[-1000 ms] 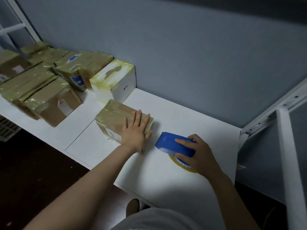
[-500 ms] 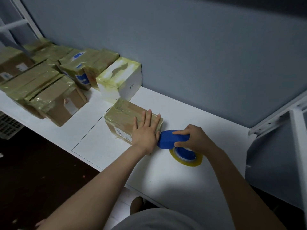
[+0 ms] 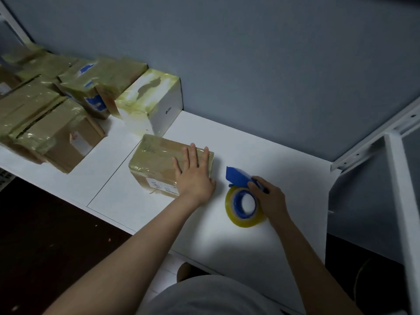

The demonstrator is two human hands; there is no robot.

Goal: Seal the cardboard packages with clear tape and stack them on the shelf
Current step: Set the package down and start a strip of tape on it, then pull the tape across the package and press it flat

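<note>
Gripping the blue tape dispenser, the right hand curls its grip round the handle, with the clear tape roll resting on the white shelf just right of the cardboard package. The left hand lies flat, grip released, fingers straight on the package's taped top. A white box stands just behind the package, and more taped packages crowd the shelf to its left.

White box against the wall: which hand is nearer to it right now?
Left. The left hand rests flat on the taped package just in front of the white box; the right hand grips the tape dispenser farther right.
</note>
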